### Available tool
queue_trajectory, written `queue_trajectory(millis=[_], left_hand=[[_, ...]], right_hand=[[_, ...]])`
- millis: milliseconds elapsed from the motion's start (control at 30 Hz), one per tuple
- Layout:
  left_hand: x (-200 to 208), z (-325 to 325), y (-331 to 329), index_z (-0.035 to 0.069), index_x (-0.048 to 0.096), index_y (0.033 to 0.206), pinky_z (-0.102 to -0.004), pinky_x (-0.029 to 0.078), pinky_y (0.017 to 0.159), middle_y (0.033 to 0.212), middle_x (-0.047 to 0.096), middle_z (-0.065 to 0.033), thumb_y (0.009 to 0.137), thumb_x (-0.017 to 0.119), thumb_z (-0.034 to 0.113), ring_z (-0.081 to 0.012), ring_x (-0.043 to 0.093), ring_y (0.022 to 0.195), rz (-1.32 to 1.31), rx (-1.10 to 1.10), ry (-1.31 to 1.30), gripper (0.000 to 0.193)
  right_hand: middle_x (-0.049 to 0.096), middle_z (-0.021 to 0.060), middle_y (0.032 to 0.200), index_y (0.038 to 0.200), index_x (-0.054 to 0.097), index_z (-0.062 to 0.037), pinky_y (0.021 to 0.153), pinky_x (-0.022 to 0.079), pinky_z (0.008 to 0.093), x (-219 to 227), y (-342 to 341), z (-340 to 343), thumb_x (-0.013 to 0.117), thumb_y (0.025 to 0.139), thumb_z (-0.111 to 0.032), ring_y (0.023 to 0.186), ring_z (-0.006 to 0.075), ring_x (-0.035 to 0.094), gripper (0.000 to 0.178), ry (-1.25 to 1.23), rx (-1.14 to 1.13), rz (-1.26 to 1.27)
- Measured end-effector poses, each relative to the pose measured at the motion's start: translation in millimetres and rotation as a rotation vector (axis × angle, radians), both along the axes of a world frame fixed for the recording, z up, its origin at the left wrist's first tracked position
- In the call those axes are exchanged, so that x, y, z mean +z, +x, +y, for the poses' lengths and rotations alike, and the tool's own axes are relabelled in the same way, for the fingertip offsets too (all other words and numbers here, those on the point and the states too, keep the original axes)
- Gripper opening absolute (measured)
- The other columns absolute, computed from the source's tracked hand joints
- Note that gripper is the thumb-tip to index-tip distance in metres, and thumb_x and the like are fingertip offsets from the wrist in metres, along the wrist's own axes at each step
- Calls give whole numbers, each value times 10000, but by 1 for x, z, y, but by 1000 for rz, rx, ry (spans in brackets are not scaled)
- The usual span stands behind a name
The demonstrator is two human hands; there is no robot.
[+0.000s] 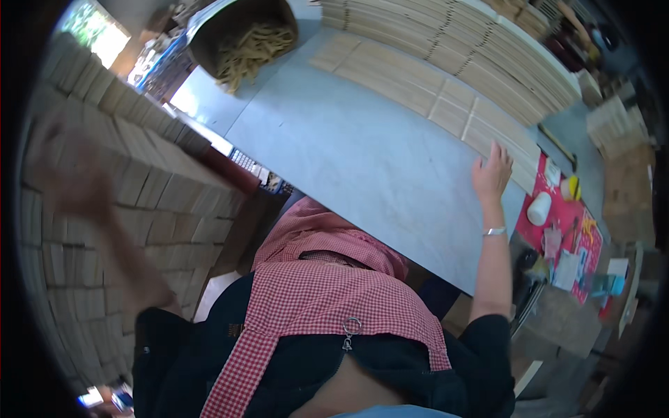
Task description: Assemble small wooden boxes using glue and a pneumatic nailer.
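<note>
My left hand point(77, 171), smeared by motion, is raised at the far left in front of tall stacks of pale wooden boards point(157, 177). Its fingers cannot be made out, nor whether it holds anything. On the right, my right hand point(493, 174) rests with its fingers stretched out at the near edge of a row of flat pale wooden panels point(397, 87) on the grey-white table point(362, 160). Nothing shows gripped in it. A silver bracelet sits on that wrist. Behind the row stands a long stack of thin wooden boards point(432, 31).
A box of wooden strips point(258, 52) lies tipped at the table's far left. Right of my right hand, a red printed sheet point(554, 230) carries a white cup point(539, 208) and a yellow tape roll point(571, 188). A dark bar point(557, 146) lies behind it.
</note>
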State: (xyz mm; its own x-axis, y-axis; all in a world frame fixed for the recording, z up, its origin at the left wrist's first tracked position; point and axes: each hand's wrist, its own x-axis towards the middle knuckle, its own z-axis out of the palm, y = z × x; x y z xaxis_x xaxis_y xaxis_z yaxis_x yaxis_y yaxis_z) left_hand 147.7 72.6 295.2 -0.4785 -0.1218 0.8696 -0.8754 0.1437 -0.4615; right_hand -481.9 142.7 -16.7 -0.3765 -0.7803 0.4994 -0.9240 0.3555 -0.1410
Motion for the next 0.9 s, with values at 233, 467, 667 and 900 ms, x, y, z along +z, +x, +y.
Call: queue_trajectory(millis=[233, 467, 667, 900], left_hand=[[-189, -100, -183, 79, 602, 1308, -388, 477, 1002, 1409, 508, -127, 777, 659, -27, -290, 531, 1241, 291, -637, 1014, 544], [-265, -205, -228, 106, 470, 1447, -418, 433, 1063, 1518, 435, -128, 843, 590, 11, -297, 506, 1307, -36, -429, 1193, 623], [-302, -295, -224, 137, 557, 1358, -493, 425, 1057, 1450, 542, -86, 888, 576, 46, -299, 544, 1276, -321, -253, 1000, 480], [-273, -271, -235, 68, 694, 985, -479, 505, 862, 982, 720, -128, 888, 579, 102, -371, 660, 946, -427, -268, 1316, 154]], right_hand=[[586, 154, 1174, 1167, 586, -91, 896, 495, 491, 11, -47, 0, 675, 817, -191, 1031, 380, 575, 375, 633, 20, -128], [578, 157, 1180, 1079, 595, -85, 866, 500, 470, 22, -40, 37, 699, 826, -197, 1051, 370, 575, 295, 607, 61, -180], [626, 148, 1058, 980, 602, -71, 792, 513, 432, 62, 1, 62, 686, 862, -173, 951, 343, 619, 177, 593, 140, -111], [669, 122, 797, 955, 582, -88, 654, 507, 490, 65, 23, 96, 622, 910, -190, 701, 370, 649, 119, 342, -151, 27]])
